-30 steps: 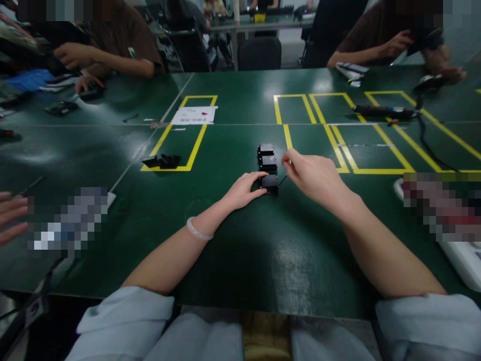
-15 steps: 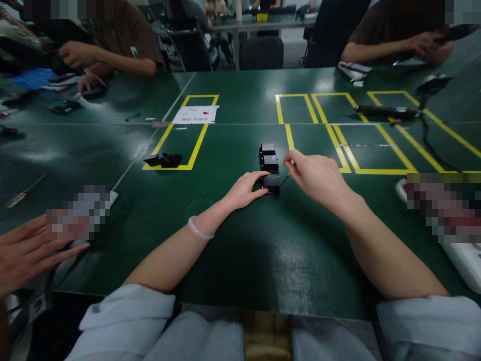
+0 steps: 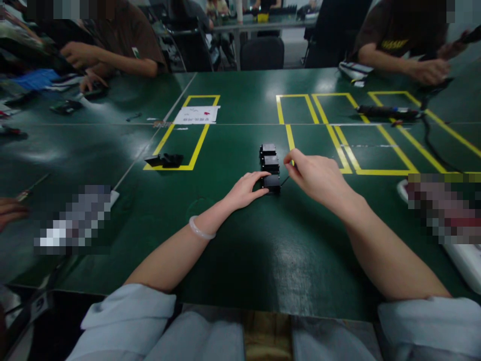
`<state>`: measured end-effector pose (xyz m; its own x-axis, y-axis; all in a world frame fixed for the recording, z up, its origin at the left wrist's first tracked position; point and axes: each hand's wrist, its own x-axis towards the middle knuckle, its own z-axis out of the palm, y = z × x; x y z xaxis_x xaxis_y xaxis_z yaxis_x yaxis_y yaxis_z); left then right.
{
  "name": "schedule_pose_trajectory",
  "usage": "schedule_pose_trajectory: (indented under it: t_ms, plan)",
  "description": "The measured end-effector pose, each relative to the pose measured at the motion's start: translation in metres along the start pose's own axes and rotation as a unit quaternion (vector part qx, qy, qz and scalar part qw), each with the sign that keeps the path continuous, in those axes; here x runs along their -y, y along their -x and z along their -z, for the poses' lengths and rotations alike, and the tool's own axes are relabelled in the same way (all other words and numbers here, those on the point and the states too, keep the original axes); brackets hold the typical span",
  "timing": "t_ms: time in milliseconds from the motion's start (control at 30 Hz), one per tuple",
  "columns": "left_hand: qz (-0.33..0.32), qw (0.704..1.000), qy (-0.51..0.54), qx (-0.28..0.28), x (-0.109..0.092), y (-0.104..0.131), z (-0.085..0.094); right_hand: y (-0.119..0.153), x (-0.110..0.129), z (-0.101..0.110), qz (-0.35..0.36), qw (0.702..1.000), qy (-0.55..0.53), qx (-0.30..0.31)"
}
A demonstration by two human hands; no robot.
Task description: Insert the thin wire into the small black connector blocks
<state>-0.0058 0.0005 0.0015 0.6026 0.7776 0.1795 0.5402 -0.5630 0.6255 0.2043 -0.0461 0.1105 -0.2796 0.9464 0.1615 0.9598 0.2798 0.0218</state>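
Note:
Three small black blocks stand in a row on the green table. My left hand [image 3: 244,191] grips the nearest black block [image 3: 272,183] between thumb and fingers. Behind it are the middle black block [image 3: 270,162] and the far black block [image 3: 268,149], which no hand touches. Just right of the nearest block, my right hand [image 3: 313,173] pinches a thin dark cable [image 3: 285,180] that runs to the side of that block. The fingertips of my right hand are apart from the block.
Yellow tape outlines [image 3: 199,145] mark the green table [image 3: 233,281]. A black part [image 3: 165,160] lies at left, near a white paper [image 3: 197,115]. Pixelated devices lie at both sides. A black tool [image 3: 389,112] rests at back right. Other people's hands work around the table.
My hands and the blocks are nearly still. At the left, another person's hand has drawn back from the pixelated device. The person at the back right has moved their hands apart.

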Motion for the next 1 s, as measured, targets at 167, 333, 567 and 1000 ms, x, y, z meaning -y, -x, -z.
schedule_pose_trajectory:
  t_ms: [167, 333, 567, 1000]
  plan:
    - [0.000, 1.000, 0.000, -0.001, -0.0006, -0.0002, 0.0003, 0.0016, -0.0007, -0.0011, 0.016, 0.999, -0.032, -0.020]
    - [0.000, 1.000, -0.001, 0.001, -0.0001, -0.0002, 0.0003, 0.0007, 0.0013, 0.0026, 0.001, 1.000, -0.017, -0.005]
    - [0.005, 1.000, -0.003, 0.003, -0.0010, 0.0001, 0.0008, 0.0004, -0.0001, 0.0009, 0.009, 1.000, -0.023, 0.002]
    - [-0.003, 1.000, 0.001, -0.002, 0.0002, 0.0004, -0.0001, 0.0003, -0.0015, 0.0005, 0.017, 0.999, -0.029, -0.002]
